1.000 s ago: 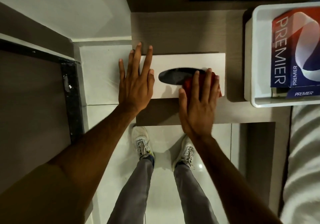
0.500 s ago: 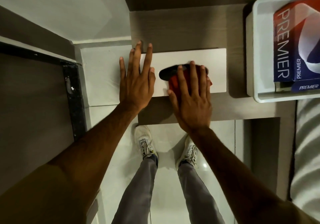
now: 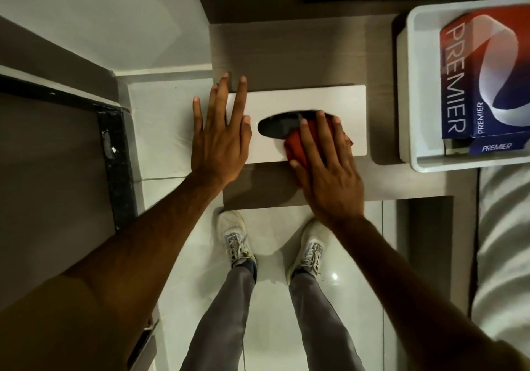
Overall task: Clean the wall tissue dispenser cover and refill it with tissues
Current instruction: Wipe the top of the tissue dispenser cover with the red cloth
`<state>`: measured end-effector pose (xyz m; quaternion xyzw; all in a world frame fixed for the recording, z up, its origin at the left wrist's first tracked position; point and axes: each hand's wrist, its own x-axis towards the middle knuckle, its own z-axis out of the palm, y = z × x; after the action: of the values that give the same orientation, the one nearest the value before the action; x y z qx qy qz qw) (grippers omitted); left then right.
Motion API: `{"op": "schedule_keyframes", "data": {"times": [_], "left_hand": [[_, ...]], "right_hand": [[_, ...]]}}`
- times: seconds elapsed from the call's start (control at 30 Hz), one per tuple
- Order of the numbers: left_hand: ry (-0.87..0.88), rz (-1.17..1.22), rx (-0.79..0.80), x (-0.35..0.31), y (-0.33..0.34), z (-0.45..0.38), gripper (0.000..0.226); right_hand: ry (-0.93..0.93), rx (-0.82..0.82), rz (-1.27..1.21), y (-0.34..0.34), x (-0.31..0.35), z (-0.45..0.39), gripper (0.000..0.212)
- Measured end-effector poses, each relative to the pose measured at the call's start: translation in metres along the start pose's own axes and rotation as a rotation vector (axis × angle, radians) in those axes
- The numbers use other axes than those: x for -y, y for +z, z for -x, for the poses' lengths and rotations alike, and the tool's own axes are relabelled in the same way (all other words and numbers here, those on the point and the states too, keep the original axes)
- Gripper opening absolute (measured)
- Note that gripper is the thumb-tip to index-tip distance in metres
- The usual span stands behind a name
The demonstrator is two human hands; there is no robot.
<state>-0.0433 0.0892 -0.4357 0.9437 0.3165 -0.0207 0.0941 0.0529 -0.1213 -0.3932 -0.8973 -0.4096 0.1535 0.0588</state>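
A white rectangular dispenser cover [image 3: 304,98] with a dark oval slot [image 3: 279,126] lies flat on a brown wooden surface. My left hand [image 3: 222,138] rests flat on the cover's left end, fingers spread. My right hand [image 3: 327,167] presses a red cloth [image 3: 295,145] against the cover's right front part, beside the slot; most of the cloth is hidden under the palm. At the right, a blue and red PREMIER tissue pack [image 3: 484,75] stands in a white tray [image 3: 413,83].
The wooden surface [image 3: 286,52] runs to a front edge just below the cover. A dark-edged counter [image 3: 111,146] lies at the left. White floor tiles and my shoes [image 3: 235,235] are below. White bedding [image 3: 504,241] fills the right edge.
My right hand slid the red cloth left over the slot, then back right to the cover's right front part. The left hand stayed flat on the cover's left end.
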Motion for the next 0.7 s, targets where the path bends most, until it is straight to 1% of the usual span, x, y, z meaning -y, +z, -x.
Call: {"op": "schedule_keyframes", "data": {"times": [0.03, 0.07, 0.17, 0.27, 0.33, 0.37, 0.43, 0.47, 0.5, 0.53, 0.6, 0.63, 0.67, 0.7], "left_hand": [[-0.001, -0.002, 0.006, -0.001, -0.001, 0.000, 0.061], [-0.003, -0.005, 0.012, -0.001, -0.003, 0.000, 0.061], [-0.005, -0.012, 0.021, -0.001, -0.005, 0.000, 0.061], [0.000, -0.009, 0.020, -0.002, -0.004, 0.000, 0.061], [0.000, 0.006, 0.020, -0.001, -0.004, 0.000, 0.060], [-0.002, 0.014, 0.021, 0.000, -0.004, -0.001, 0.060], [-0.006, 0.028, 0.033, 0.000, -0.005, -0.001, 0.060], [-0.004, 0.027, 0.042, -0.002, -0.007, 0.000, 0.060], [-0.004, 0.017, 0.049, -0.003, -0.008, 0.000, 0.060], [-0.006, 0.006, 0.055, -0.003, -0.010, 0.000, 0.060], [-0.016, 0.002, 0.071, -0.004, -0.012, -0.001, 0.060], [-0.019, 0.006, 0.077, -0.004, -0.012, -0.001, 0.060], [-0.022, 0.011, 0.082, -0.004, -0.012, -0.001, 0.060], [-0.025, 0.020, 0.088, -0.004, -0.012, 0.000, 0.060]], "right_hand": [[-0.022, 0.006, 0.001, -0.004, -0.009, 0.003, 0.067], [-0.007, 0.005, -0.015, -0.008, -0.018, 0.005, 0.066], [0.172, -0.053, -0.125, -0.016, -0.023, -0.004, 0.064], [0.351, -0.117, -0.129, -0.017, -0.006, -0.040, 0.066], [0.399, -0.112, -0.138, -0.015, 0.013, -0.065, 0.070], [0.368, -0.098, -0.139, -0.013, 0.021, -0.072, 0.072], [0.198, -0.055, -0.112, -0.012, 0.025, -0.073, 0.072], [0.108, -0.043, -0.115, -0.014, 0.018, -0.070, 0.073], [0.062, -0.053, -0.144, -0.017, 0.007, -0.068, 0.073], [0.084, -0.082, -0.204, -0.020, -0.004, -0.067, 0.073], [0.264, -0.148, -0.336, -0.026, -0.017, -0.072, 0.075], [0.356, -0.159, -0.342, -0.026, -0.016, -0.077, 0.077], [0.409, -0.161, -0.291, -0.025, -0.010, -0.082, 0.076], [0.415, -0.153, -0.222, -0.023, 0.001, -0.085, 0.075]]}}
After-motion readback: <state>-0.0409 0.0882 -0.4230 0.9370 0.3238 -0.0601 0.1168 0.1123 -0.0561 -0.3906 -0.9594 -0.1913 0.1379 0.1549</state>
